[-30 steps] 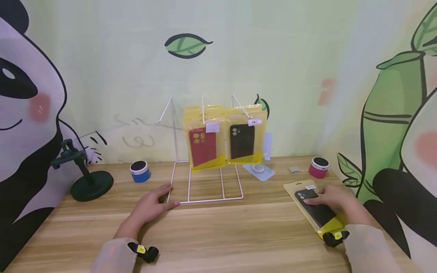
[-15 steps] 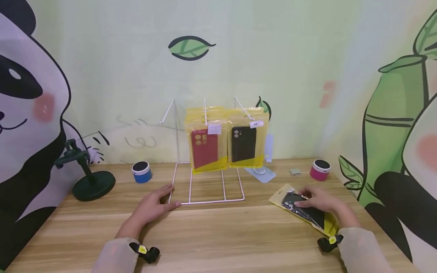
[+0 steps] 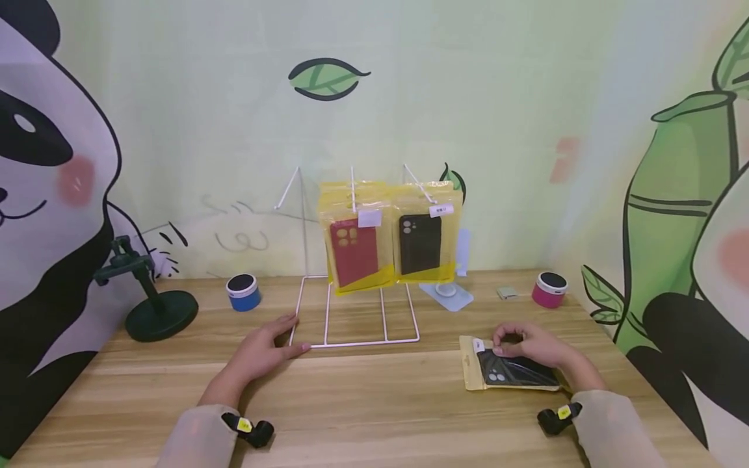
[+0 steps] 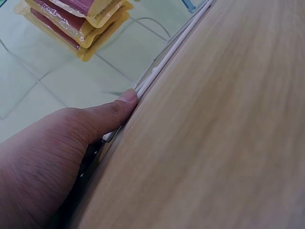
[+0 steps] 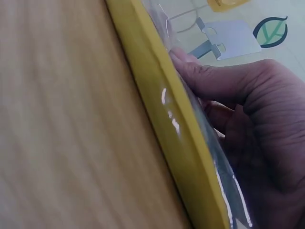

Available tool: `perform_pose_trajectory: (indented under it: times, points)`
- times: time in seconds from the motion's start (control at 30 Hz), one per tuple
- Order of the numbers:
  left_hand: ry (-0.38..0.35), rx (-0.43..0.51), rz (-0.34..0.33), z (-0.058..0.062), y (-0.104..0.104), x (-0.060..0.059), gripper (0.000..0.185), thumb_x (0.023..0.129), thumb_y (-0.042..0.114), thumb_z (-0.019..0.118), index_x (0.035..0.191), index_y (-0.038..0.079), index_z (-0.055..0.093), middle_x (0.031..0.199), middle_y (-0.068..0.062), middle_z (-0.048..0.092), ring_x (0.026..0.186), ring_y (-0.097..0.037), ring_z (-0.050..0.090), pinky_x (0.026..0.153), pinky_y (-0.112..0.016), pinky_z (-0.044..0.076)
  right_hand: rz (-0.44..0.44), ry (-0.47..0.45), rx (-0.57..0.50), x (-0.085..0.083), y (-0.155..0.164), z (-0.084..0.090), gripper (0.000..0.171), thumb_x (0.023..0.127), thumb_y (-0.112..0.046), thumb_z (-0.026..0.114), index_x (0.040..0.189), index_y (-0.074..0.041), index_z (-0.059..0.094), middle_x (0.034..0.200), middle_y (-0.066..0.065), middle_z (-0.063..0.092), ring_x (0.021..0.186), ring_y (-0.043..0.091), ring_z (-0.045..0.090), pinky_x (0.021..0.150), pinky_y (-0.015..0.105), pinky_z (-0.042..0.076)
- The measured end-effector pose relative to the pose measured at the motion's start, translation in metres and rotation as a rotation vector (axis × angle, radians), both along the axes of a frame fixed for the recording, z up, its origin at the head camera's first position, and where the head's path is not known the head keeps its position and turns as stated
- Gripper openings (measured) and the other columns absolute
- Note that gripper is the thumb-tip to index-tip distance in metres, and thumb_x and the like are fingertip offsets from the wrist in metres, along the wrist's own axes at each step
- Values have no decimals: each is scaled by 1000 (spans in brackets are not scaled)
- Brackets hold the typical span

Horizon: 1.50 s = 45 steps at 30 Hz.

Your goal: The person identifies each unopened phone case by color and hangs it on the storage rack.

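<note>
Wooden tabletop carries both of my hands. My left hand lies flat, fingers straight and relaxed, thumb tip touching the front left corner of the white wire display rack; it holds nothing. My right hand is arched over the yellow plastic packet holding a black phone case, fingers curled down onto its far edge, thumb at the packet's upper left corner. The right wrist view shows the fingertips pressed against the clear film, so I read this as a pinch on the packet. The packet lies flat on the table, right of the rack and well apart from it.
</note>
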<state>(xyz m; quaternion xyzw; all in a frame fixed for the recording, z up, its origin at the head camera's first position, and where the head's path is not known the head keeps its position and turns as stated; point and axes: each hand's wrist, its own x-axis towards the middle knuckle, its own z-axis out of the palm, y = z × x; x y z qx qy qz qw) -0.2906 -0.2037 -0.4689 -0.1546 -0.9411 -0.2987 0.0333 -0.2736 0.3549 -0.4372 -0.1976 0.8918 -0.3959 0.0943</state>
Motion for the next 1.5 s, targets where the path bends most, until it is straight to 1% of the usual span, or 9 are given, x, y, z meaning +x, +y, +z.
perform_pose_trajectory:
  times: [0.13, 0.33, 0.53, 0.67, 0.8, 0.9, 0.97, 1.27, 1.5]
  points:
    - [1, 0, 1, 1, -1, 0, 82, 88, 61, 68, 149, 10, 50, 156, -12, 43, 144, -38, 37, 116, -59, 29, -40, 5, -8, -1, -2, 0, 12, 93, -19, 71, 98, -9, 67, 100, 4, 64, 96, 23, 53, 85, 36, 39]
    - [-2, 0, 5, -2, -2, 0, 82, 88, 61, 68, 149, 10, 50, 156, -12, 43, 144, -37, 37, 116, -59, 29, -159, 104, -54, -3, -3, -3, 18, 99, -19, 65, 106, -3, 63, 101, 9, 67, 95, 21, 58, 82, 26, 47]
    - [15, 5, 2, -1, -1, -2, 84, 86, 64, 68, 149, 10, 51, 156, -11, 43, 144, -37, 38, 116, -59, 29, -286, 214, -141, -6, -2, -3, 22, 100, -19, 64, 110, -1, 56, 99, 10, 63, 89, 18, 56, 76, 23, 46]
    - [34, 10, -16, 1, -1, -3, 82, 87, 60, 70, 147, 8, 52, 155, -12, 44, 143, -37, 39, 115, -58, 30, -375, 235, -311, -6, 1, -1, 29, 99, -16, 66, 117, 3, 52, 96, 0, 68, 85, 7, 58, 73, 18, 47]
    - [20, 3, -21, 0, -1, -3, 82, 87, 60, 70, 148, 8, 52, 155, -14, 44, 143, -37, 39, 115, -59, 31, -464, 132, -608, -5, 1, 6, 33, 97, -14, 69, 123, -3, 50, 88, -12, 70, 79, 1, 61, 69, 16, 51]
    - [14, 7, -17, -1, -1, -3, 82, 87, 60, 70, 148, 9, 52, 155, -13, 44, 143, -37, 39, 115, -59, 30, -447, 64, -833, -3, -2, 22, 35, 97, -10, 68, 126, -13, 49, 92, -12, 73, 82, 3, 66, 71, 17, 55]
    - [15, 8, -12, -2, -1, -2, 82, 87, 60, 70, 148, 9, 52, 155, -13, 44, 143, -37, 39, 115, -59, 30, -382, 41, -912, 0, -8, 36, 36, 98, -8, 66, 128, -16, 50, 100, -9, 74, 90, 5, 69, 78, 19, 57]
    - [21, -3, 5, -1, -5, -2, 85, 85, 64, 69, 147, 9, 52, 155, -13, 44, 143, -38, 38, 115, -60, 30, -128, 114, -798, 27, -65, 115, 28, 99, -10, 64, 127, -8, 66, 106, 2, 73, 94, 15, 70, 84, 28, 59]
    - [38, 16, 0, -1, -1, -1, 81, 86, 60, 72, 146, 8, 54, 154, -14, 46, 142, -39, 40, 115, -59, 31, -185, 193, -698, 22, -109, 149, 32, 97, -25, 70, 124, -9, 68, 101, 4, 75, 89, 21, 71, 81, 31, 60]
